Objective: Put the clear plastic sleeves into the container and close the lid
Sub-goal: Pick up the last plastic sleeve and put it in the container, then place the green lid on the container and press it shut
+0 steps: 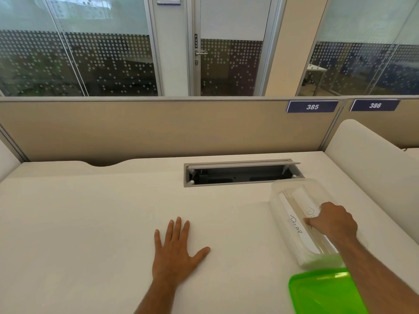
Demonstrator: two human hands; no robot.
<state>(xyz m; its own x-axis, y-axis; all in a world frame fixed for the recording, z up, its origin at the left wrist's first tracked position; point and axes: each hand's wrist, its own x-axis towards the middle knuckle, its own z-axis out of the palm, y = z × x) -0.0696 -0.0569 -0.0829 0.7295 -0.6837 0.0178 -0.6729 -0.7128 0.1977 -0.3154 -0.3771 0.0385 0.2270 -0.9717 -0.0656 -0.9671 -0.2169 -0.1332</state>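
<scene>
The white desk sat in an office booth with a tan wall behind it and glass walls past that. A cable slot in the desk stood open. The left hand lay flat on the desk with its fingers spread, holding nothing. The right hand was curled on top of the clear container, which lay on its side at the right of the desk. The clear plastic sleeves, with paper slips and writing inside, looked to be in the container already. The green lid lay flat just beside its near end, not on yet. So the putting-in step looked nearly done. Next, it seemed, the lid had to be picked up, lined up with the open end, and pressed on.
</scene>
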